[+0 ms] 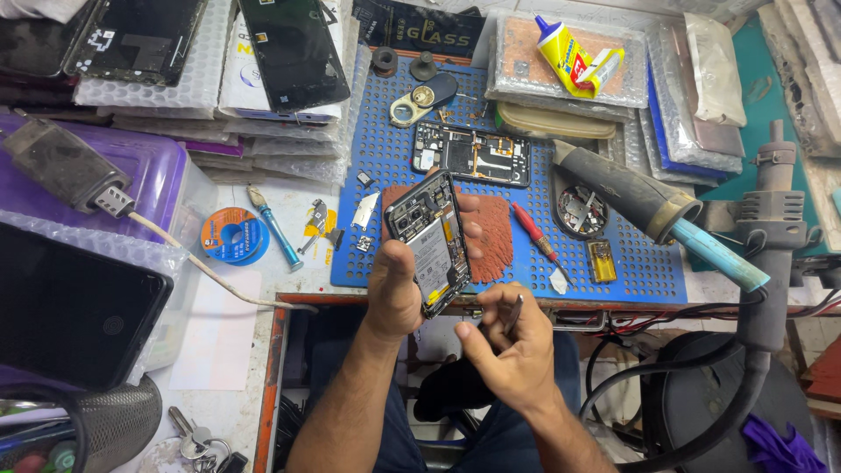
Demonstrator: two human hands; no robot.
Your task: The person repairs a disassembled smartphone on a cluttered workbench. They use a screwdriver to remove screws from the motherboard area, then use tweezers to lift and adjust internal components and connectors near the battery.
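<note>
My left hand (396, 293) grips an opened phone (429, 241) with its back cover off, showing the battery and circuit board. It is held tilted above the near edge of the blue perforated mat (631, 263). My right hand (508, 346) sits just below and right of the phone, fingers closed around thin metal tweezers (513, 314) that point up toward the phone's lower end. A brown-red pad (495, 236) lies on the mat behind the phone.
On the mat lie a second opened phone frame (473, 154), a red screwdriver (534, 232), small screws and parts. A hot-air gun handle (653, 210) rests at right. A solder spool (234, 236), blue-handled tool (273, 229), glue tube (576, 60) and stacked screens in bubble wrap surround the bench.
</note>
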